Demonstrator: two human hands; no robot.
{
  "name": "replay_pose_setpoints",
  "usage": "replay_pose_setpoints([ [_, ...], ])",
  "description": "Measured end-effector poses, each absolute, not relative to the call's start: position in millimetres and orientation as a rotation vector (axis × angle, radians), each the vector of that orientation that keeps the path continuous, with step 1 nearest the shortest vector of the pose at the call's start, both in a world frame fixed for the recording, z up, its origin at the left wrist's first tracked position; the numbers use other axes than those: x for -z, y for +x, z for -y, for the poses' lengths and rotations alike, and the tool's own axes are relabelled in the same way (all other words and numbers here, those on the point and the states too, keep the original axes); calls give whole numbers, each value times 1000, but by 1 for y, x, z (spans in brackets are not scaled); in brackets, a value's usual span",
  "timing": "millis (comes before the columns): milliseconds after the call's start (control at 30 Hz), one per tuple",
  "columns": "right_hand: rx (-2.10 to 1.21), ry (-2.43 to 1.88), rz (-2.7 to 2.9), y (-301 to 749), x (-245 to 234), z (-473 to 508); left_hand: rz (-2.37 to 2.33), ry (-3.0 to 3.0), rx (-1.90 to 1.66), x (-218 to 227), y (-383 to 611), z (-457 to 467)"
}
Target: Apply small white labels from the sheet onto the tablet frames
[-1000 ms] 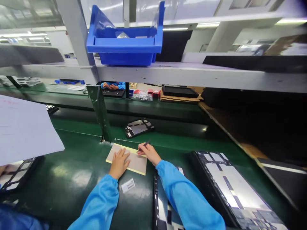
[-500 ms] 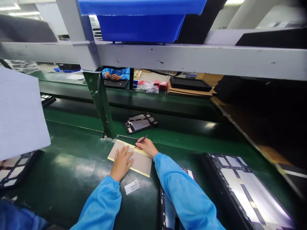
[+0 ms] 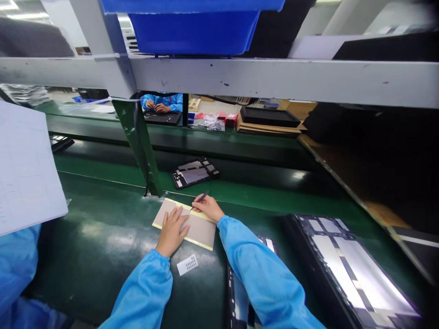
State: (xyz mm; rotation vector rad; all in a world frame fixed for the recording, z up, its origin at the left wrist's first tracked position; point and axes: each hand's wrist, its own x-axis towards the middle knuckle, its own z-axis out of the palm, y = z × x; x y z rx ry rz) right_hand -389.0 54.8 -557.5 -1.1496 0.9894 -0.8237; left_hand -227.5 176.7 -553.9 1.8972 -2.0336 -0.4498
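A greyish-beige sheet with yellow edge strips (image 3: 202, 230) lies flat on the green work surface. My left hand (image 3: 172, 230) rests on it with fingers spread, holding nothing. At the sheet's far edge, my right hand (image 3: 208, 208) pinches a pair of dark tweezers (image 3: 201, 198), whose tip points down at the yellow strip. Whether the tip holds anything is too small to tell. Just nearer than the sheet lies a small white card with rows of dark marks (image 3: 187, 265). Under my right forearm, a black-framed panel (image 3: 237, 297) is partly hidden.
A stack of black-framed panels (image 3: 356, 265) stands at right, and another such panel (image 3: 195, 172) lies beyond the sheet. A green post (image 3: 137, 146) rises behind it. A blue bin (image 3: 192, 32) sits overhead. Papers (image 3: 29, 169) hang at left by a person's blue sleeve (image 3: 17, 260).
The view has shifted slightly, and more of the other person's blue sleeve shows at left. My hands stay at nearly the same spots on the sheet, the tweezer tip still at its far edge.
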Motion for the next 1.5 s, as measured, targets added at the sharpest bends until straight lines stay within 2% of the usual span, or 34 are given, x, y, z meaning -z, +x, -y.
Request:
replay_pose_setpoints([
  [200, 892, -1171, -944, -394, 522, -72, 2041, 1880, 400, 553, -227, -174],
  [400, 1033, -1241, -947, -500, 471, -176, 2011, 1815, 385, 542, -223, -171],
  [533, 1059, -1215, -1101, -566, 490, -269, 1871, 1574, 203, 526, -252, -190],
  [700, 1099, -1390, -1167, -588, 529, -332, 2037, 1248, 558, 511, -320, -276],
  [833, 1067, -1525, -1036, -584, 534, -339, 2289, 1136, 616, 534, -348, -328],
  [1000, 1025, -1602, -1018, -581, 536, -334, 2237, 1272, 555, 560, -349, -336],
  [1500, 955, -1700, -996, -580, 533, -333, 2216, 1278, 574, 560, -349, -335],
])
